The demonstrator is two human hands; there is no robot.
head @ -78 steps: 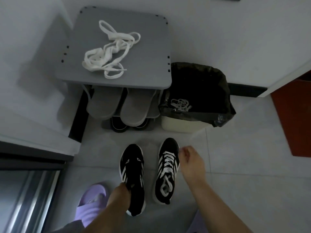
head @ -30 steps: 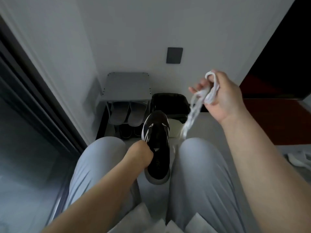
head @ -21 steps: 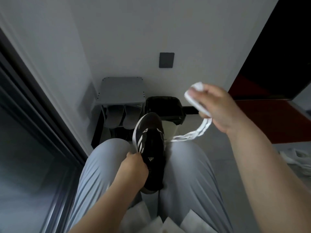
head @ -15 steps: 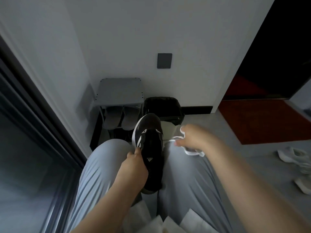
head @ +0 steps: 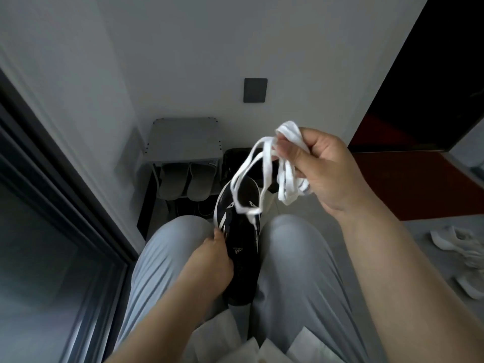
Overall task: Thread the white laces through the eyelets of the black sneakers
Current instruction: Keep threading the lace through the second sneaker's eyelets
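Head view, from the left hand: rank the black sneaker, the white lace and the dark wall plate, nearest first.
1. black sneaker: gripped by the left hand, between the knees.
2. white lace: bunched in the raised right hand, up and to the right.
3. dark wall plate: on the far wall, above the shoe rack.

Head-worn wide-angle view, facing forward and down, close above lap [head: 293,260]
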